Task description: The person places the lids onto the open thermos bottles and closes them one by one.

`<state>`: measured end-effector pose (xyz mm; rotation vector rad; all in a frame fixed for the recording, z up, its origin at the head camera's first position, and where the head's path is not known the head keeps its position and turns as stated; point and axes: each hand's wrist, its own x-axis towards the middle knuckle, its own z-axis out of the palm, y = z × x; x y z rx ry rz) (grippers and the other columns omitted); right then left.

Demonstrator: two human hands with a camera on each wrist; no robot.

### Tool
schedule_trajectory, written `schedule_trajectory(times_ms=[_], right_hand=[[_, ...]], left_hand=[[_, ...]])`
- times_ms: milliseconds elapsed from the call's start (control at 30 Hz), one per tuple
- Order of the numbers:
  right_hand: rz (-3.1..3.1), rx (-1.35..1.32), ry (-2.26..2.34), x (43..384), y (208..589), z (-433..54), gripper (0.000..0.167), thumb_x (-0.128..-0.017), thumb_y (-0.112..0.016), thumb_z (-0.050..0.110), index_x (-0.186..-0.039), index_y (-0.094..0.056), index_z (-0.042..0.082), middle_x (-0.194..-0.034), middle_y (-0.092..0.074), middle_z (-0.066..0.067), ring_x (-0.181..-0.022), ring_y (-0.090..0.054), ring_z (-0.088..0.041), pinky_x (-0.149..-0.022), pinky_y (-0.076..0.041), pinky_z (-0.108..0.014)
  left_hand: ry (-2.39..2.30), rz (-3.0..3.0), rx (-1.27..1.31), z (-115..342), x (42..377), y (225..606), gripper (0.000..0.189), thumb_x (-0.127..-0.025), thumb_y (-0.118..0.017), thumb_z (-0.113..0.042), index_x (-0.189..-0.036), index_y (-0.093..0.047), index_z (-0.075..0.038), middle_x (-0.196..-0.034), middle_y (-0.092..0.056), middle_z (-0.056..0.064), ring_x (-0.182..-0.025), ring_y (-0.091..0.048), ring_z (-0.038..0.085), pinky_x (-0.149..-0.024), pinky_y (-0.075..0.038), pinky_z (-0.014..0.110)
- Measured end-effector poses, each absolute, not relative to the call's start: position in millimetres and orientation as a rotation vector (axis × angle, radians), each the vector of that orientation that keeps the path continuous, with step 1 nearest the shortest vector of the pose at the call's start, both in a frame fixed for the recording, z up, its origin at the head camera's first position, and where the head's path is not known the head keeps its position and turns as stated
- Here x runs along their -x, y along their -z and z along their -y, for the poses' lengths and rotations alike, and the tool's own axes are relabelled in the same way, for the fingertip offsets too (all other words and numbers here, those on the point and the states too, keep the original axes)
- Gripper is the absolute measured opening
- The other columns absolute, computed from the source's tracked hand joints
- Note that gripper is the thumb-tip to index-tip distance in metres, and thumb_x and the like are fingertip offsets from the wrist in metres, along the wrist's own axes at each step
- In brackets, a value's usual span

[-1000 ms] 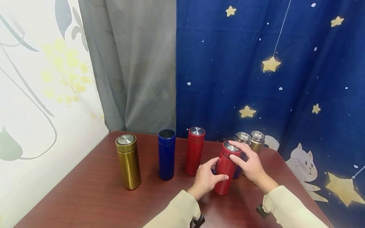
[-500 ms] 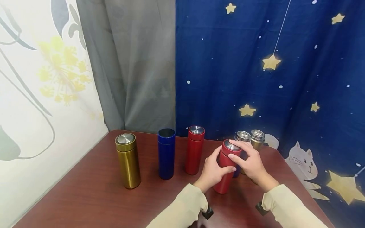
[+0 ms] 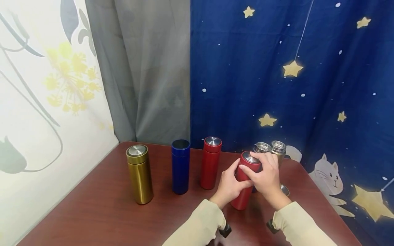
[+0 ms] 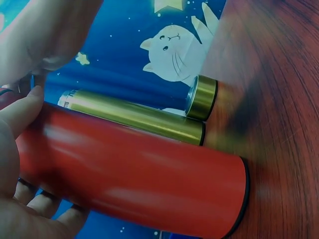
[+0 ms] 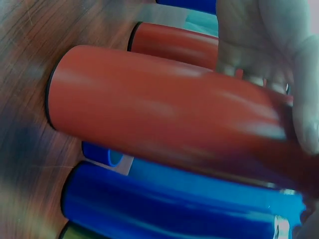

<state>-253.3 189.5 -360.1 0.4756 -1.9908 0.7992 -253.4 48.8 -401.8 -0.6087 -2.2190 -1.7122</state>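
Note:
A red thermos (image 3: 240,201) stands upright on the table, between both hands in the head view. My left hand (image 3: 231,187) grips its body from the left, thumb across the front and fingers behind, as the left wrist view also shows. On the cap (image 3: 250,158), with its steel disc top, my right hand (image 3: 267,176) has its thumb at the near side and fingers over the far edge. Just behind stand a blue thermos (image 5: 149,201) and a gold thermos (image 4: 134,115), both uncapped with bare steel necks. A gold cap (image 4: 202,97) and a blue cap (image 5: 102,153) lie beside them.
To the left stand another red thermos (image 3: 210,165), a blue thermos (image 3: 180,169) and a gold thermos (image 3: 140,176), all capped. The dark red wooden table (image 3: 101,212) ends at a grey curtain (image 3: 160,75) and a blue star-patterned curtain (image 3: 234,75).
My left hand has moved up and closed further round the red thermos. My right hand has turned leftward on the cap, uncovering the gold cap on the table in the head view.

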Motion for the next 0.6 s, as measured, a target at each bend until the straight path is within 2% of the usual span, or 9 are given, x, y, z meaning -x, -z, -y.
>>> schedule_trajectory(times_ms=[200,333,500,567,600], right_hand=[[1.974,-0.381,-0.704,255,360,-181,0.063,-0.062,-0.088,0.039,-0.106,-0.061,0.002,-0.094,-0.055,-0.017,-0.089,-0.043,-0.035,-0.074,-0.032,-0.045],[2.061,-0.408,-0.793,251,359,-182,0.062,-0.07,-0.084,0.034,-0.112,-0.054,0.001,-0.105,-0.053,-0.017,-0.098,-0.045,-0.033,-0.078,-0.037,-0.043],[2.198,-0.604,-1.166,247,351,-192,0.048,-0.088,-0.068,0.013,-0.129,-0.045,0.002,-0.13,-0.049,-0.016,-0.112,-0.05,-0.027,-0.088,-0.044,-0.017],[2.211,-0.722,-1.323,247,347,-197,0.048,-0.092,-0.062,0.007,-0.136,-0.044,0.003,-0.135,-0.048,-0.017,-0.114,-0.052,-0.025,-0.089,-0.043,-0.012],[2.209,-0.784,-1.392,247,346,-200,0.049,-0.092,-0.059,0.004,-0.139,-0.043,0.004,-0.136,-0.048,-0.017,-0.114,-0.053,-0.023,-0.089,-0.044,-0.014]], left_hand=[[1.657,2.233,0.606,-50,255,401,0.075,-0.076,-0.083,-0.026,-0.143,-0.048,-0.027,-0.122,-0.064,-0.01,-0.105,-0.061,0.007,-0.089,-0.049,0.025],[1.674,2.238,0.617,-50,255,402,0.076,-0.076,-0.084,-0.029,-0.143,-0.048,-0.029,-0.122,-0.064,-0.01,-0.103,-0.062,0.006,-0.088,-0.05,0.024],[1.753,2.238,0.672,-46,257,403,0.08,-0.075,-0.085,-0.033,-0.144,-0.045,-0.033,-0.12,-0.064,-0.01,-0.098,-0.063,0.005,-0.084,-0.051,0.022],[1.782,2.231,0.708,-44,259,402,0.08,-0.075,-0.085,-0.032,-0.143,-0.045,-0.035,-0.12,-0.064,-0.011,-0.099,-0.063,0.004,-0.084,-0.051,0.022],[1.799,2.226,0.725,-43,260,402,0.079,-0.075,-0.085,-0.032,-0.144,-0.045,-0.035,-0.12,-0.064,-0.011,-0.099,-0.063,0.004,-0.084,-0.052,0.023]])
